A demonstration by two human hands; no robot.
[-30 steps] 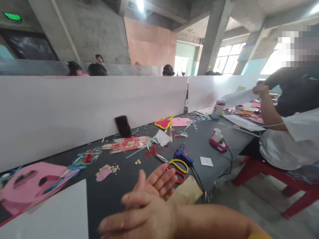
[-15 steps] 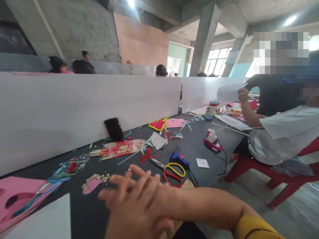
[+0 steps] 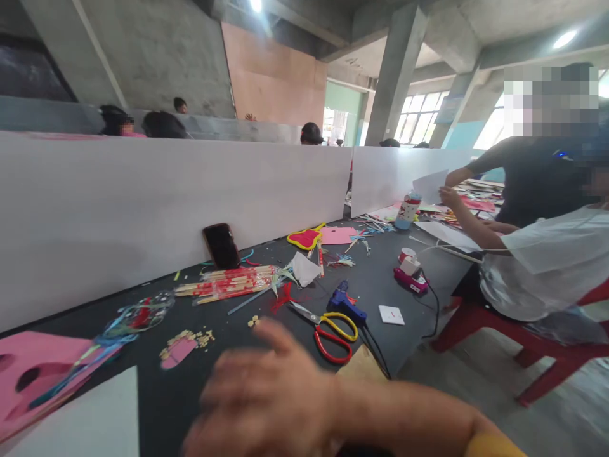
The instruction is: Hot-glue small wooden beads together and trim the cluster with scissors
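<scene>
My right hand [image 3: 266, 393] reaches in from the lower right above the dark table, blurred by motion. One digit stands apart at the top and the other fingers point left, with nothing visible in them. I cannot make out my left hand; it may be hidden below the right one. Just beyond my right hand lie scissors [image 3: 337, 336] with one yellow and one red handle, and a blue glue gun [image 3: 346, 303]. A pink oval piece [image 3: 179, 353] with small pale beads [image 3: 202, 339] around it lies to the left. A brown paper piece [image 3: 362, 367] shows beside my wrist.
A phone [image 3: 221, 246] leans against a white partition [image 3: 166, 197]. Red-and-wood sticks [image 3: 238, 284] in plastic lie before it. Pink sheets [image 3: 47, 362] and a white board [image 3: 90, 419] are at left. A power strip [image 3: 410, 280] and bottle [image 3: 407, 211] stand right, near a seated person [image 3: 547, 254].
My two hands were together with fingers overlapping; now only the right hand shows clearly, moved slightly lower. The view has shifted a little. At right, a person's paper sheet has moved.
</scene>
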